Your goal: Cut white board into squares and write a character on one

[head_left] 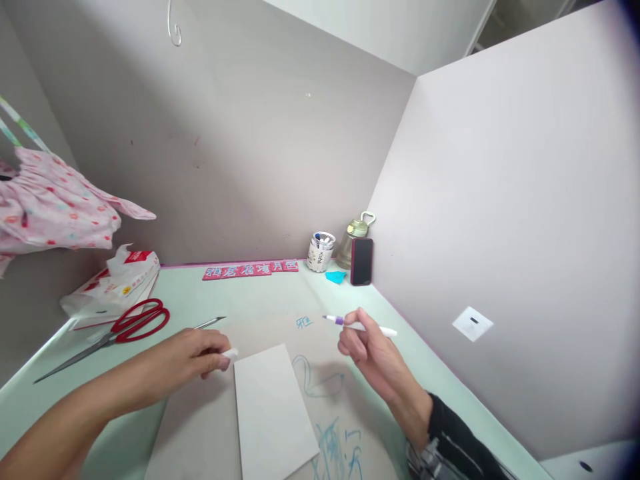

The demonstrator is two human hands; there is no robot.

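Observation:
My right hand (369,343) grips a white brush pen (356,325) with a purple band. Its dark tip points left and is uncovered, above the grey board (200,420). Between the fingertips of my left hand (206,352) is a small white pen cap (231,355), just off the upper left corner of a blank white card (273,413). The card lies at a slant on the board. Blue marks show around it: a small written character (303,322), a curved outline (323,385) and scribbles (333,450). A craft knife (213,322) lies beyond my left hand, its handle partly hidden.
Red-handled scissors (135,325) and a plastic bag (120,280) lie at the left. Along the back are red lettered strips (250,270), a pen jar (321,253), a bottle (346,248), a phone (362,262) and a blue paper scrap (335,277). Walls enclose the back and right.

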